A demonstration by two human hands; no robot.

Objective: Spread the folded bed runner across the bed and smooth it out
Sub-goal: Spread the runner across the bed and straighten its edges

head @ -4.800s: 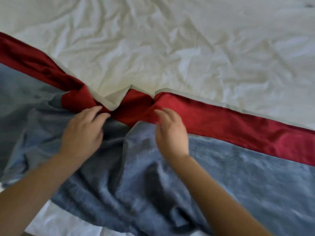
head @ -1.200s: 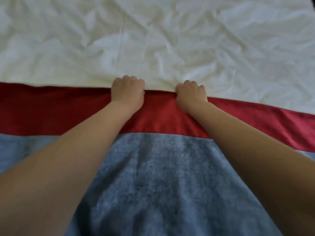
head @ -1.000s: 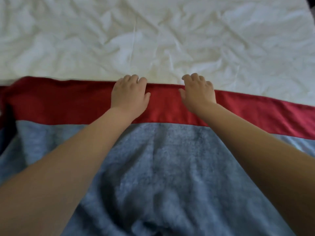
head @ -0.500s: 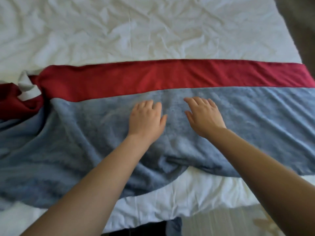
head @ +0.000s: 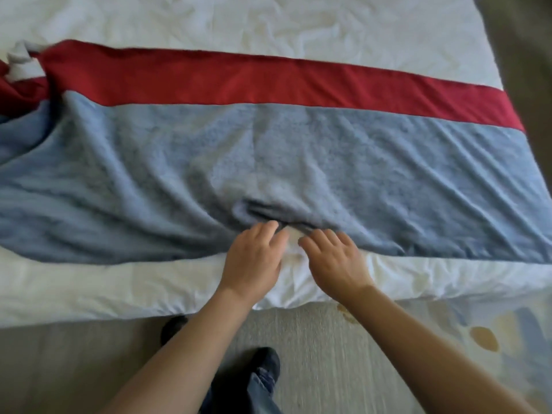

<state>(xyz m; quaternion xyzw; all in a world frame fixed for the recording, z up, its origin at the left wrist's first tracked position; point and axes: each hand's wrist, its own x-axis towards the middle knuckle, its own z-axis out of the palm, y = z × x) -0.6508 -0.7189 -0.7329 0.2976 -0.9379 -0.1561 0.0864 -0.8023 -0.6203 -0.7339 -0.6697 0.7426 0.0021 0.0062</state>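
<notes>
The bed runner [head: 343, 150], blue-grey with a red band [head: 239, 82] along its far side, lies across the white bed [head: 268, 19]. It is wrinkled, with a bunched fold at the middle of its near edge. Its left end [head: 24, 73] is crumpled and twisted, showing pale backing. My left hand [head: 254, 264] and my right hand [head: 334, 261] rest side by side on the white sheet. Their fingers are apart, and the fingertips touch the bunched near edge. Neither hand holds any cloth.
The bed's near edge [head: 119, 306] runs just below my wrists. Beyond it is pale carpet [head: 74, 369], where my dark shoes [head: 265, 366] and jeans show. A patterned rug [head: 484, 339] lies at the lower right. The bed's right edge [head: 507, 94] drops to a darker floor.
My hands have slid back from the red far band, over the blue part, to the runner's near edge. The view has pulled back, so the floor now shows. The runner's far edge now lies straight.
</notes>
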